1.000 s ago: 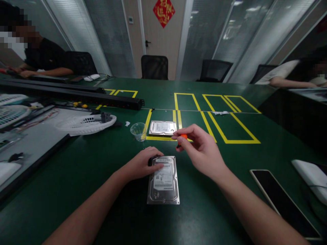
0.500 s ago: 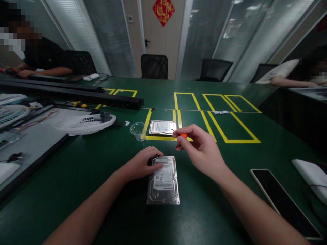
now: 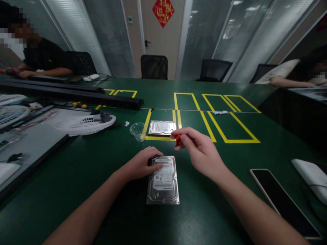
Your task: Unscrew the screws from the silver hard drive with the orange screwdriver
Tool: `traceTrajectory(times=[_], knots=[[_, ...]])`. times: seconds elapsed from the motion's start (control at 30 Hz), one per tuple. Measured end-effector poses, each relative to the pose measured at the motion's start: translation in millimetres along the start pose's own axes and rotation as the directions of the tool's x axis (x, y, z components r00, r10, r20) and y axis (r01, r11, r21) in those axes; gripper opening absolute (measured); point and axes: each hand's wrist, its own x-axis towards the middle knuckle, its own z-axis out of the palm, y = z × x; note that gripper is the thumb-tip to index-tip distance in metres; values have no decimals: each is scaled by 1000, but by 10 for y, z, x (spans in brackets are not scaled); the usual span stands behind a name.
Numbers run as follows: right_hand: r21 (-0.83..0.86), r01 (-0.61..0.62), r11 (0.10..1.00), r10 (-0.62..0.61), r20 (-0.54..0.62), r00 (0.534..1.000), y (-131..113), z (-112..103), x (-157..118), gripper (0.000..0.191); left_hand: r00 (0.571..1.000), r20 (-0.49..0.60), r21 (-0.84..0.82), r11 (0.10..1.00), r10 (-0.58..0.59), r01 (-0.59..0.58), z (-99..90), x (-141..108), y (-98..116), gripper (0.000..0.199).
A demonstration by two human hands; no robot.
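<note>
A silver hard drive (image 3: 166, 182) with a white label lies flat on the green table in front of me. My left hand (image 3: 146, 163) grips its far left corner, the thumb resting on the label. Above the table, just beyond the drive's far right corner, my right hand (image 3: 195, 144) pinches what looks like a short orange-and-black screwdriver (image 3: 178, 139); its tip is hard to make out. Farther back, a second hard drive (image 3: 162, 127) lies inside a yellow taped box. Left of that drive stands a clear plastic cup (image 3: 138, 132).
A phone (image 3: 283, 200) and a white device (image 3: 313, 178) lie at right. On the left are a grey panel (image 3: 51, 131), a white racket-shaped frame (image 3: 87, 124) and long black bars (image 3: 102, 99). Yellow tape outlines (image 3: 241, 141) mark the table. Two people sit at the far sides.
My right hand has shifted slightly left and turned, so the orange tool sits differently between the fingers. The left hand and both hard drives look unmoved.
</note>
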Motion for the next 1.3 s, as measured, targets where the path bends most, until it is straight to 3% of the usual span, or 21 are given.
traceTrajectory(times=[0.23, 0.57, 0.73, 0.87, 1.03, 1.17, 1.3], knots=[[37, -18, 999, 21, -57, 998, -28, 13, 1, 15, 1000, -1, 3, 1000, 4, -4, 4, -2, -19, 32], [-11, 10, 1000, -9, 54, 998, -2, -14, 5, 26, 1000, -5, 6, 1000, 18, -18, 17, -7, -32, 30], [23, -7, 1000, 7, -17, 1000, -17, 8, -4, 18, 1000, -5, 4, 1000, 10, -10, 3, -5, -5, 30], [63, -34, 997, 37, -51, 998, -24, 26, -7, 21, 1000, -1, -2, 1000, -2, 2, -4, -5, 11, 30], [6, -1, 1000, 1, 14, 1000, -46, 5, -6, 15, 1000, -1, 2, 1000, 7, -7, -1, -5, -5, 31], [3, 16, 1000, -16, 86, 996, -40, -8, -9, 24, 1000, -6, 9, 1000, 10, -10, -1, -2, -9, 30], [2, 10, 1000, -10, 79, 997, -42, -8, -8, 24, 1000, -3, 13, 1000, 8, -8, -7, 0, 4, 30]])
